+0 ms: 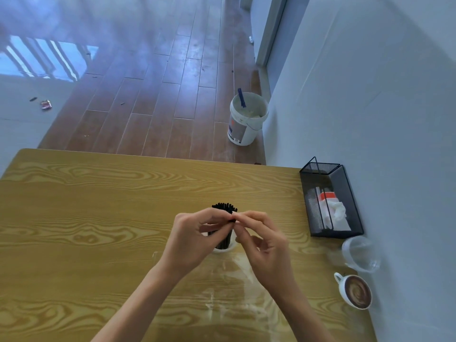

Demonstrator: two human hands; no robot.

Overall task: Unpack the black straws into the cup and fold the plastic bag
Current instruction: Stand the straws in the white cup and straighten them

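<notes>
At the centre of the frame the left hand and the right hand meet fingertip to fingertip, each with curled fingers pinching at the same spot near the top of the bundle of thin black plastic straws; whether they hold a single straw or only steady the bundle is too small to tell. The bundle stands upright in a small white round cup, just behind and below the hands, probably so the straws stay gathered while the last ones are tidied. Directly below the cup, toward the lower middle, the clear flat plastic bag lies spread on the yellow wood-grain table, seemingly emptied and not yet folded. At the right edge sit a black wire-mesh rectangular basket, a clear plastic cup and a white ceramic mug of coffee.
</notes>
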